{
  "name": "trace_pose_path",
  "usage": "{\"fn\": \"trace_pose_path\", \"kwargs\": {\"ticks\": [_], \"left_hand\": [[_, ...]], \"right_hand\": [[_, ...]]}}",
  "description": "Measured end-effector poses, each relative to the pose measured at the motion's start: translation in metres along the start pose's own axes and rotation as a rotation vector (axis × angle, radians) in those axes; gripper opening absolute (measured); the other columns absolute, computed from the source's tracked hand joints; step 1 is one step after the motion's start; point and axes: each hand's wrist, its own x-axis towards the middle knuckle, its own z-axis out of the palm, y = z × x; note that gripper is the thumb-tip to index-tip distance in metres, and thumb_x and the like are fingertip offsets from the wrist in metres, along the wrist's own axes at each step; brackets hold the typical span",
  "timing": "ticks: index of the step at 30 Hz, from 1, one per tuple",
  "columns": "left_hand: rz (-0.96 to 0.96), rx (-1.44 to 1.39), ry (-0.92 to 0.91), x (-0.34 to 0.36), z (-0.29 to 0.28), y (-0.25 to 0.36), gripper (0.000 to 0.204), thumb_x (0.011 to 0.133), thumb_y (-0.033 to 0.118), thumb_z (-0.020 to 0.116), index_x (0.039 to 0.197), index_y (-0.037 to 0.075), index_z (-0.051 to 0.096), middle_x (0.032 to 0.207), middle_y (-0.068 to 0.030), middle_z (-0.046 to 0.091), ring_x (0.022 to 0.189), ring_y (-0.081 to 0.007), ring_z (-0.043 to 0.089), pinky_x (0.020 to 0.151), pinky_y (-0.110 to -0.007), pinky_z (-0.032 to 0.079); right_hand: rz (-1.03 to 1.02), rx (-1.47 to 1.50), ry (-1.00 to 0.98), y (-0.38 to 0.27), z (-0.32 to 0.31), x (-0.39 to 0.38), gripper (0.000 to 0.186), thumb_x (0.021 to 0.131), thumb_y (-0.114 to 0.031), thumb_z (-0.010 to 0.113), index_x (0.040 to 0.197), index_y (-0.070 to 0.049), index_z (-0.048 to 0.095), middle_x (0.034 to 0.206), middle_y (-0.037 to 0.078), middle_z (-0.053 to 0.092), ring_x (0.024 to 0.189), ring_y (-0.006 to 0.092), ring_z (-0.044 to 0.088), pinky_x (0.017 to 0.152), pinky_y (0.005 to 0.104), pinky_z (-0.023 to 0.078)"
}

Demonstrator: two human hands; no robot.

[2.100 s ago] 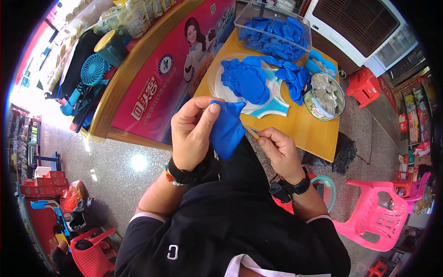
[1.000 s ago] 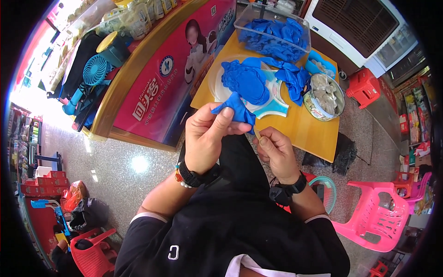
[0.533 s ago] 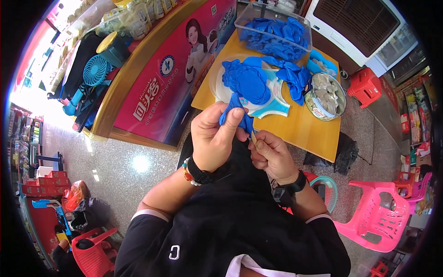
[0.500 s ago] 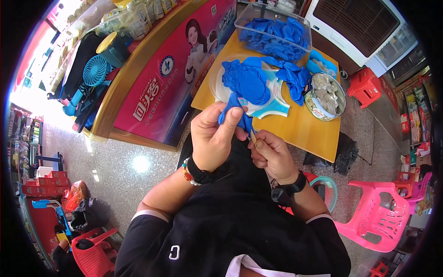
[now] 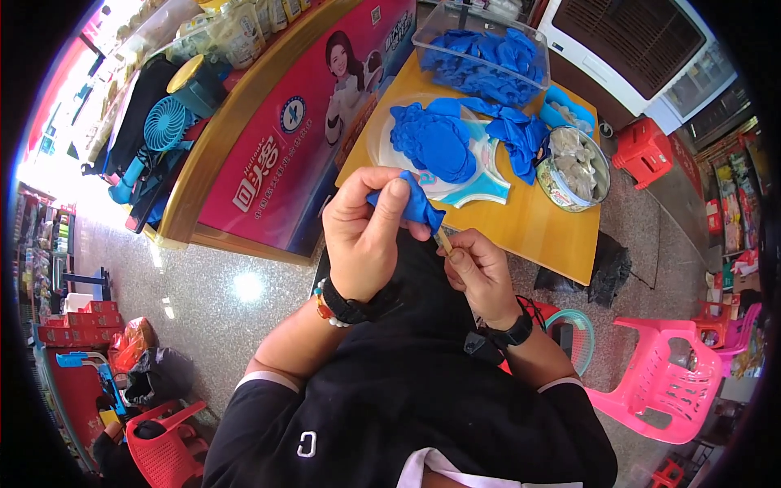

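Note:
My left hand (image 5: 364, 236) pinches a soft, thin blue piece (image 5: 421, 207) between thumb and fingers, above my lap at the table's near edge. From the lower end of the blue piece a short tan stick (image 5: 444, 242) sticks out. My right hand (image 5: 486, 272) is closed on that stick, thumb against the fingers. Just beyond, a heap of flat blue pieces (image 5: 435, 142) lies on a pale round plate (image 5: 374, 146) with a white and turquoise sheet (image 5: 484, 191). More blue pieces (image 5: 521, 142) lie to its right.
On the wooden table (image 5: 533, 244) stand a clear tub (image 5: 423, 41) of blue pieces, a small blue tray (image 5: 549, 114) and a round tin (image 5: 561, 191) holding a plastic bag. A pink counter (image 5: 268, 187) flanks the left. Pink chairs (image 5: 663, 378) stand at the right.
My left hand has moved slightly left and toward me, and the blue piece now wraps more closely around the stick's end. The right hand has shifted only a little.

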Motion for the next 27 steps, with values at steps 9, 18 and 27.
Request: {"fn": "trace_pose_path", "kwargs": {"ticks": [9, 18, 27], "left_hand": [[0.199, 0.340, -0.033, -0.005, 0.000, -0.001, 0.009, 0.093, 0.003, 0.055, 0.085, -0.002, 0.055, 0.070, -0.0031, 0.057, 0.054, -0.0070, 0.057, 0.047, -0.019, 0.044], [0.225, 0.381, 0.004, -0.001, 0.000, 0.002, 0.011, 0.092, 0.003, 0.055, 0.083, -0.001, 0.054, 0.070, -0.0032, 0.057, 0.052, -0.0064, 0.056, 0.046, -0.018, 0.043], [0.120, 0.199, -0.022, 0.002, -0.006, 0.001, 0.011, 0.095, 0.008, 0.053, 0.087, 0.000, 0.055, 0.069, -0.0034, 0.059, 0.054, -0.0060, 0.055, 0.047, -0.018, 0.043]], "right_hand": [[0.134, 0.213, -0.095, -0.002, 0.001, 0.000, 0.016, 0.098, -0.016, 0.049, 0.098, -0.002, 0.056, 0.064, -0.004, 0.045, 0.052, 0.0029, 0.036, 0.047, 0.0192, 0.028], [0.039, -0.002, -0.041, -0.012, -0.007, 0.009, 0.010, 0.096, -0.013, 0.054, 0.097, -0.003, 0.055, 0.062, -0.004, 0.044, 0.051, 0.0036, 0.037, 0.046, 0.0197, 0.027], [-0.010, -0.081, -0.002, -0.010, 0.001, 0.014, 0.010, 0.093, -0.011, 0.059, 0.095, -0.003, 0.056, 0.070, -0.001, 0.053, 0.055, 0.0055, 0.047, 0.049, 0.0204, 0.035]]}}
